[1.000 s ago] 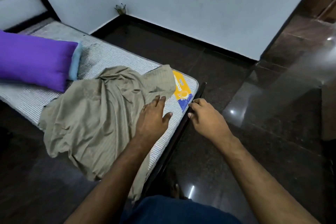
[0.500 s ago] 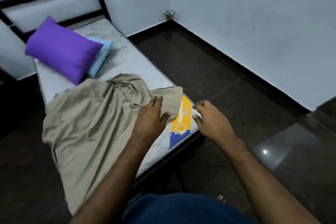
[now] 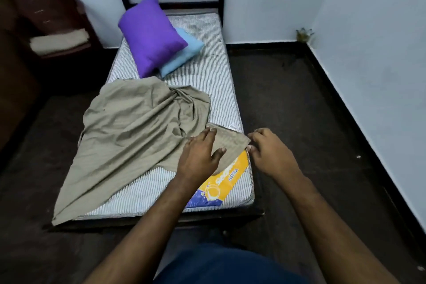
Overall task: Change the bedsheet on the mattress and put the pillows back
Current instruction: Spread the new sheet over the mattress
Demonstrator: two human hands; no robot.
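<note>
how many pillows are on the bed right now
2. The purple pillow lies near the head of the mattress; the light blue pillow sits partly under it, on its right. The crumpled sheet could hide more.

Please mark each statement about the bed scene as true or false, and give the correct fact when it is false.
1. The beige sheet covers the whole mattress. False: it lies bunched, and much striped mattress shows.
2. The purple pillow lies partly on top of the light blue pillow. True.
3. The left hand rests flat on the sheet. True.
4. The right hand holds the purple pillow. False: it is at the sheet's corner, near the mattress edge.
5. Both pillows lie on the floor. False: they lie on the mattress.
</note>
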